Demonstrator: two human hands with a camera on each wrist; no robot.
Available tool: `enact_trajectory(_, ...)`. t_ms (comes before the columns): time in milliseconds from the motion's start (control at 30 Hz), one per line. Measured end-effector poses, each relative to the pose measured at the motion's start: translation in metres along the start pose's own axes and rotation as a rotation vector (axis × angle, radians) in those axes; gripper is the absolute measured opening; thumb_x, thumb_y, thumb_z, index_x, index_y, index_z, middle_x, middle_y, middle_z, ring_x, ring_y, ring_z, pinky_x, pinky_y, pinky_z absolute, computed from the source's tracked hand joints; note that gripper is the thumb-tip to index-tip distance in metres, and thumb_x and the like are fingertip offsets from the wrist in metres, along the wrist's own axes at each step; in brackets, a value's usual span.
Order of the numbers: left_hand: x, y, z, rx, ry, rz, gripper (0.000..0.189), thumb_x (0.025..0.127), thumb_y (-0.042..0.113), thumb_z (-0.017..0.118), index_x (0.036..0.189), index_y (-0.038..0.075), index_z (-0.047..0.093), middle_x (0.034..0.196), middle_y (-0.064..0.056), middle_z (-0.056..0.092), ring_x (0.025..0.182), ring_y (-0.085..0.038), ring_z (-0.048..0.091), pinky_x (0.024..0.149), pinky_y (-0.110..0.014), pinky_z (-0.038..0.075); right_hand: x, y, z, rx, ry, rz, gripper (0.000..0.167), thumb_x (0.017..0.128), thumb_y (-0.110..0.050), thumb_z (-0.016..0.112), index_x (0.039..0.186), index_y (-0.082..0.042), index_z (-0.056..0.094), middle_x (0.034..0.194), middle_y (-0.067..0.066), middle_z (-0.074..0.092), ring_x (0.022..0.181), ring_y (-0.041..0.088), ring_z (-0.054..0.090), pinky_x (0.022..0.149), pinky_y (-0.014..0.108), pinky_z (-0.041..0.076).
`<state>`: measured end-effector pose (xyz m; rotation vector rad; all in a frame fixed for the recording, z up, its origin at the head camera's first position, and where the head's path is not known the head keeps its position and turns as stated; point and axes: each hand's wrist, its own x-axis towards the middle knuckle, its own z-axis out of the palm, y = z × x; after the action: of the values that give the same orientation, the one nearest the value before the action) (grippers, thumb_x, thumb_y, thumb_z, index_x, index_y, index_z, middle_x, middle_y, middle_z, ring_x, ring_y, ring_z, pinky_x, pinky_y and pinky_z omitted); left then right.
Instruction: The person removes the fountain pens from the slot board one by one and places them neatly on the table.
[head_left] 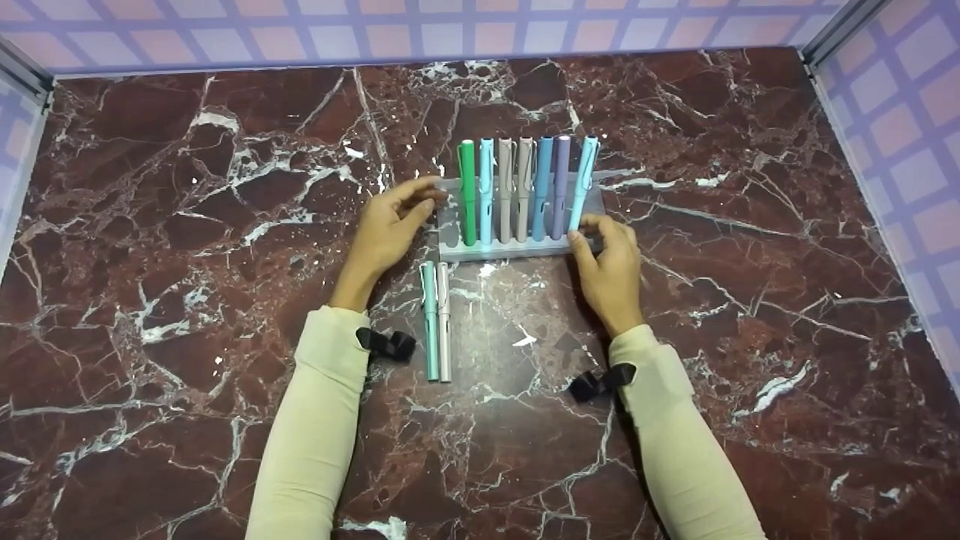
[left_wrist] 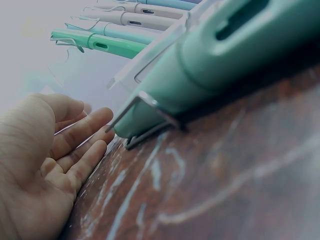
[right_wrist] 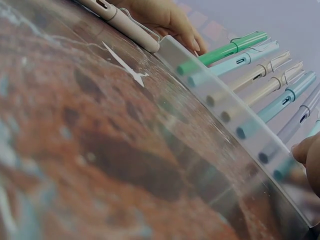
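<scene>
A clear plastic pen stand [head_left: 510, 250] holds a row of upright pens. From the left come a green pen [head_left: 468, 191], a light blue pen [head_left: 486, 191], two grey-beige pens [head_left: 505, 191], a blue pen [head_left: 542, 191] and a purple pen [head_left: 561, 191]. At the right end another light blue pen [head_left: 583, 184] leans right, its lower end in the stand. My right hand [head_left: 611, 262] pinches this pen low down, thumb at the stand's front. My left hand [head_left: 386, 229] is at the stand's left end, fingers loosely extended and fingertips at its back edge.
Below the stand's left corner, a teal pen [head_left: 430, 322] and a silvery pen [head_left: 444, 322] lie side by side on the dark red marbled table [head_left: 750, 337]. A checked panel [head_left: 420, 30] rises behind the table, with another checked panel [head_left: 885, 97] at the right.
</scene>
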<state>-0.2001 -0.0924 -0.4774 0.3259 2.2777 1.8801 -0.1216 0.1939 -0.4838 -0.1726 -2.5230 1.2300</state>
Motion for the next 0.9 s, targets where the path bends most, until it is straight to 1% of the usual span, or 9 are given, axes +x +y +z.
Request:
enact_trajectory(100,0.0000,-0.0005,-0.0002,-0.011,-0.001,-0.003,0.035,0.101,0.003,0.052,0.134,0.007,0.061,0.119,-0.012,0.069,0.094,-0.022,0.065,0.082,-0.027,0.057,0.0002,0.0000,0.0002,-0.004,-0.001,0.001,0.020,0.095,-0.017,0.067,0.107,-0.002,0.068,0.101,0.014,0.070,0.112,0.032,0.053,0.101,0.045,0.040)
enact_trajectory(333,0.0004,-0.0017,0.0000,-0.019,0.012,0.040,0.035,0.099,0.000,0.055,0.133,0.007,0.063,0.118,-0.013,0.070,0.094,-0.022,0.066,0.082,-0.030,0.058,0.0000,-0.0012,-0.0004,0.006,-0.009,-0.010,0.018,0.095,-0.016,0.067,0.106,-0.001,0.068,0.100,0.015,0.071,0.110,0.032,0.054,0.100,0.045,0.039)
enact_trajectory(433,0.0003,-0.0010,0.0002,-0.029,0.008,0.043,0.035,0.099,0.000,0.055,0.133,0.007,0.063,0.117,-0.013,0.069,0.094,-0.022,0.066,0.082,-0.030,0.059,0.0001,-0.0008,-0.0005,0.006,-0.009,-0.010,0.018,0.095,-0.016,0.067,0.106,-0.001,0.068,0.100,0.015,0.071,0.110,0.032,0.054,0.100,0.044,0.039)
enact_trajectory(733,0.0007,-0.0010,0.0003,-0.013,0.010,0.021,0.034,0.100,0.001,0.055,0.133,0.007,0.062,0.118,-0.013,0.069,0.098,-0.023,0.065,0.084,-0.029,0.057,-0.0005,-0.0012,-0.0005,0.009,-0.001,-0.014,0.018,0.095,-0.015,0.067,0.106,0.000,0.067,0.101,0.016,0.071,0.110,0.033,0.054,0.100,0.045,0.040)
enact_trajectory(900,0.0007,0.0000,0.0004,-0.013,0.011,0.006,0.035,0.100,0.001,0.054,0.134,0.006,0.061,0.119,-0.015,0.068,0.098,-0.026,0.065,0.083,-0.030,0.057,-0.0006,-0.0011,-0.0001,0.010,0.004,-0.018,0.018,0.096,-0.015,0.066,0.106,0.000,0.067,0.099,0.016,0.070,0.109,0.034,0.054,0.099,0.045,0.040)
